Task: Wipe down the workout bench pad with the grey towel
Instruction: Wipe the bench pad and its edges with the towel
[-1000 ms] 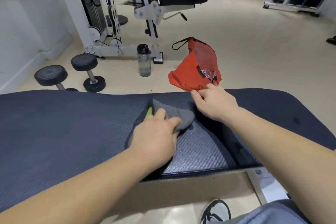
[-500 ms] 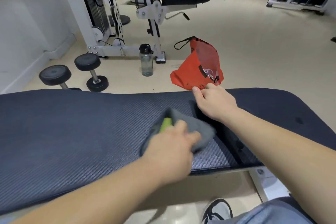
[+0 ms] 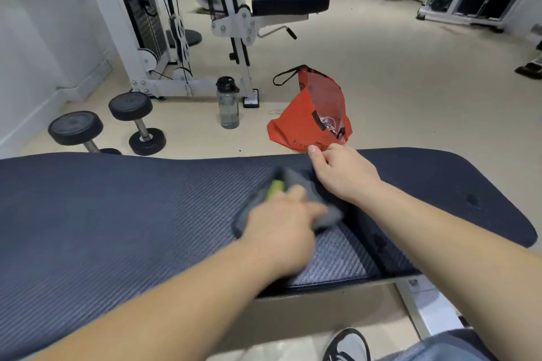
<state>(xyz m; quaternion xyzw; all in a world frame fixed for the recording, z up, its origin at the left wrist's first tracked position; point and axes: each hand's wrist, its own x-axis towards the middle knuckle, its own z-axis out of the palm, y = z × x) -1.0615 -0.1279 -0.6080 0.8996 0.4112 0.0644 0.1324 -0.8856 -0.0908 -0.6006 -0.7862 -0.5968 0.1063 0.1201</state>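
Observation:
The dark blue ribbed bench pad (image 3: 117, 214) runs across the view in front of me. On it lies the bunched grey towel (image 3: 325, 214) with a green patch (image 3: 275, 189) at its far left. My left hand (image 3: 278, 228) lies over the towel and holds it against the pad just left of the gap between the pad sections; it is blurred by motion. My right hand (image 3: 343, 176) grips the pad's far edge, thumb on top and fingers curled over the rim.
On the floor beyond the bench are a red bag (image 3: 308, 120), a water bottle (image 3: 228, 104) and two dumbbells (image 3: 135, 123). A white cable machine with a black seat (image 3: 290, 1) stands further back. My shoe (image 3: 347, 344) is under the near edge.
My left hand has slid the towel to the right and toward me across the pad, then slightly back. My right hand has kept its hold on the far edge.

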